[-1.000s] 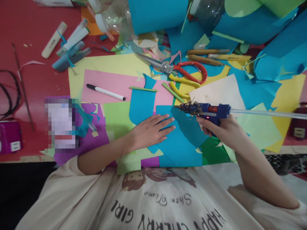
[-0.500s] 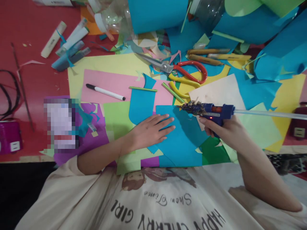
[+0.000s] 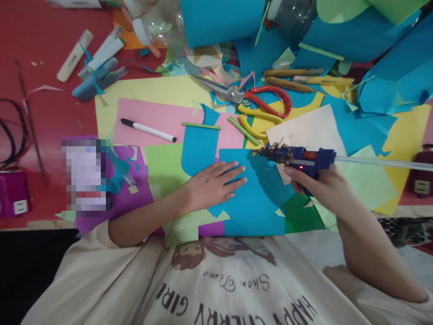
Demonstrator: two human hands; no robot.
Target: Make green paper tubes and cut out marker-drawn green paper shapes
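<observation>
My right hand (image 3: 313, 183) is wrapped round the grip of a blue hot glue gun (image 3: 306, 160), whose red light glows. A long translucent glue stick (image 3: 382, 161) sticks out of its back. The dark, crusted nozzle points left, at the top edge of a blue paper sheet (image 3: 257, 194). My left hand (image 3: 213, 187) lies flat with fingers spread on the left part of that sheet, holding nothing. Beyond it is a blue paper strip (image 3: 200, 146) with a thin green paper roll (image 3: 202, 126) across it.
Scissors (image 3: 233, 94) with red handles lie past the sheet, near yellow paper pieces (image 3: 260, 113). A black-capped white marker (image 3: 149, 130) rests on pink paper. Clear plastic bottles (image 3: 165, 27) and blue paper scraps (image 3: 358, 40) crowd the back. A blurred phone (image 3: 88, 174) sits at left.
The glue gun in my right hand has shifted slightly to the right along the sheet's top edge. My left hand has stayed in place.
</observation>
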